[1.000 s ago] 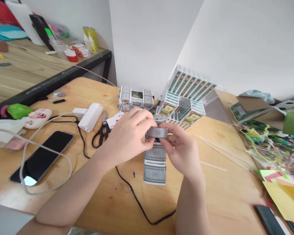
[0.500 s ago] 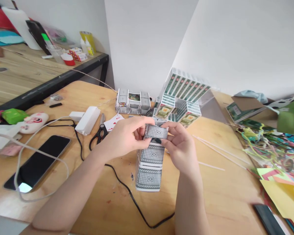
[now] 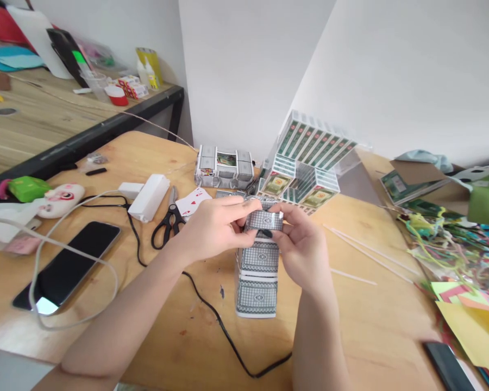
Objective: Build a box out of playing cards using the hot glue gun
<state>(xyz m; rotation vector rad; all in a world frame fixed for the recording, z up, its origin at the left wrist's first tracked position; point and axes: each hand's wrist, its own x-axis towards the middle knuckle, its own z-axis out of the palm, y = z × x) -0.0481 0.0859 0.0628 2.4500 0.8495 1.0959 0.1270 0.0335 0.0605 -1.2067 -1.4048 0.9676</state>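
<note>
Between my two hands is a playing card (image 3: 265, 220) with a grey-green patterned back, bent along its length. My left hand (image 3: 220, 225) pinches its left end, thumb below and fingers above. On the right end, my right hand (image 3: 300, 239) grips it with thumb and fingers. Just under and in front of it stands a long block covered in playing cards (image 3: 257, 296), patterned backs showing, with white strips between them. Whether the held card touches the block cannot be made out. Behind, a similar card-covered model (image 3: 224, 168) rests near the wall.
Card boxes (image 3: 315, 144) are stacked behind my hands. Scissors (image 3: 169, 222), loose cards (image 3: 193, 202), a white adapter (image 3: 150, 198) and a phone (image 3: 71, 266) lie left. A black cable (image 3: 215, 317) crosses the front. White sticks (image 3: 367, 250) and coloured paper (image 3: 470, 331) are right.
The card between my hands looks more bent, its front face shorter and catching light. The whole scene has shifted slightly right as the camera turned. Both hands keep their hold.
</note>
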